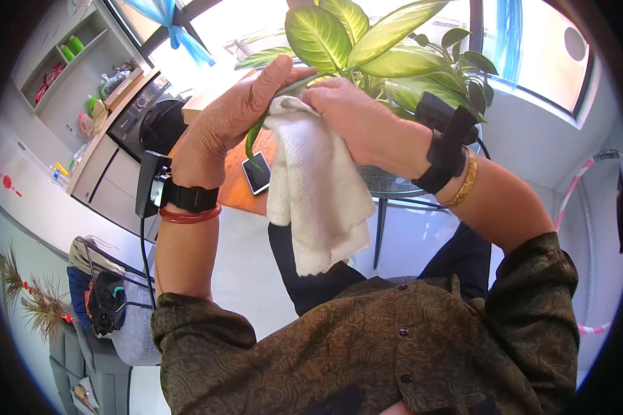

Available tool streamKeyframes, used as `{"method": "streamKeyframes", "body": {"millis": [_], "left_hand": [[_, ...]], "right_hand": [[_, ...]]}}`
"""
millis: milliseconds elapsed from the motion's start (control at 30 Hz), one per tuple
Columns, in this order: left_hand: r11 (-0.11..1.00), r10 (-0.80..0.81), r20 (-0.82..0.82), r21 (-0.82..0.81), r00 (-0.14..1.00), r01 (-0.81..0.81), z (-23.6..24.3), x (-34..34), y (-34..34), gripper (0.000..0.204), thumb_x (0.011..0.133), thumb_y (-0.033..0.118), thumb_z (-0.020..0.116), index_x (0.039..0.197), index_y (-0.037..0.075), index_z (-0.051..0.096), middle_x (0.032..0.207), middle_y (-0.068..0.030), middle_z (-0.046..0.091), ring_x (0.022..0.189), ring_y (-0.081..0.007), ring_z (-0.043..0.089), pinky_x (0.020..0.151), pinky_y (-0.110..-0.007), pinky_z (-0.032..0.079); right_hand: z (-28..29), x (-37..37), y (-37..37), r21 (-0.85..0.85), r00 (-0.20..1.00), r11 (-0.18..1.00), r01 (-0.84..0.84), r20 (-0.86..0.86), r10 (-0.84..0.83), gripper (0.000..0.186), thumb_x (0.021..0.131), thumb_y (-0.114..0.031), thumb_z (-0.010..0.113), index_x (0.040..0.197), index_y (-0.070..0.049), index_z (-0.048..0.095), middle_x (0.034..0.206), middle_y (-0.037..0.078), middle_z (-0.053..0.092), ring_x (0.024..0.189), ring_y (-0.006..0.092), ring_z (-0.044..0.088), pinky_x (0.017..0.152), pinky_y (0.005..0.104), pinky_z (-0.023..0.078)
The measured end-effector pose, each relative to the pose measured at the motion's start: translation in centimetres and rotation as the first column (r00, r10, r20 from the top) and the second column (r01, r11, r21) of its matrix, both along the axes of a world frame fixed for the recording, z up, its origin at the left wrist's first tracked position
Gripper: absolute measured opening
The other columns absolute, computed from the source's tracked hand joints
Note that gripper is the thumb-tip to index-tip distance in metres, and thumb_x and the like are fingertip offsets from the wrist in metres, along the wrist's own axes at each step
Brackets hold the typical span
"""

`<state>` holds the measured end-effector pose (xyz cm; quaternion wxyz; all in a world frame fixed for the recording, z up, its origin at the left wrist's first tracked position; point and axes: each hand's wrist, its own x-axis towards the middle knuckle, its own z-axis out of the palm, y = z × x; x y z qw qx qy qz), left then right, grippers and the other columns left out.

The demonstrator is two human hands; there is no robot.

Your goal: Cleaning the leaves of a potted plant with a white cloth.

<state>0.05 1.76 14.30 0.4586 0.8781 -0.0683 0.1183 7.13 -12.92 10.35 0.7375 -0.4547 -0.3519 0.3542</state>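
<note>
Both your hands work one leaf point(256, 135) of the potted plant point(381, 48): left hand point(232, 117) pinches it from beneath, right hand point(353, 117) presses the white cloth point(315, 187) onto it.

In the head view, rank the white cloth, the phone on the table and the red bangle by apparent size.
1. white cloth, largest.
2. phone.
3. red bangle; close to the phone, and nearer the camera, so their order is unsure.
</note>
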Motion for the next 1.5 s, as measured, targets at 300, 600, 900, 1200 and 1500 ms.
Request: {"method": "streamKeyframes", "body": {"millis": [300,600,900,1200,1500], "left_hand": [[0.996,-0.077,-0.094,-0.056,0.993,0.071,-0.6,0.7,0.9,0.070,0.092,0.060,0.037,0.125,0.001,0.054,0.112,-0.0063,0.059,0.102,-0.0112,0.053,0.093,-0.023,0.039],[0.971,-0.064,-0.014,0.228,0.998,0.066,-1.0,-0.1,0.3,0.058,0.096,0.048,0.038,0.130,0.001,0.047,0.120,-0.0079,0.055,0.112,-0.0160,0.048,0.099,-0.026,0.034],[0.821,-0.022,0.355,0.540,0.935,-0.185,3.0,-0.4,-2.8,0.050,0.092,0.035,0.054,0.127,-0.001,0.049,0.123,-0.0181,0.056,0.111,-0.0234,0.055,0.094,-0.032,0.042],[0.778,0.012,0.684,0.452,0.729,-0.436,1.4,2.9,-9.4,0.035,0.089,0.026,0.057,0.109,-0.003,0.053,0.102,-0.0232,0.059,0.092,-0.0330,0.060,0.078,-0.042,0.046],[0.830,-0.055,-0.006,-0.557,0.998,0.043,-3.8,3.0,-10.1,0.046,0.097,0.038,0.043,0.095,-0.005,0.059,0.088,-0.0169,0.065,0.085,-0.0244,0.065,0.077,-0.035,0.055]], "right_hand": [[-0.7,-1.4,-0.2,-0.099,0.886,0.995,-0.018,0.459,0.062,0.022,0.085,-0.007,0.051,0.102,0.001,0.061,0.098,0.012,0.061,0.091,0.0232,0.059,0.080,0.0320,0.048],[-1.6,-2.1,-2.2,-0.258,0.660,0.932,-0.256,0.658,0.364,0.026,0.082,-0.015,0.058,0.105,-0.004,0.063,0.104,0.014,0.061,0.098,0.0269,0.056,0.090,0.0311,0.042],[-1.5,-0.3,-7.9,-0.123,0.636,0.992,0.031,0.768,0.075,0.022,0.083,-0.013,0.057,0.098,0.003,0.061,0.076,0.016,0.062,0.068,0.0170,0.058,0.067,0.0301,0.047],[0.5,1.8,-13.4,-0.096,0.654,0.960,0.265,0.750,-0.106,0.021,0.083,-0.011,0.059,0.098,0.002,0.063,0.076,0.008,0.062,0.072,0.0101,0.057,0.068,0.0255,0.046],[-0.4,6.5,-18.5,-0.134,0.801,0.933,0.335,0.562,-0.207,0.019,0.081,-0.011,0.056,0.089,0.004,0.064,0.075,0.002,0.060,0.068,0.0074,0.054,0.062,0.0216,0.045]]}}
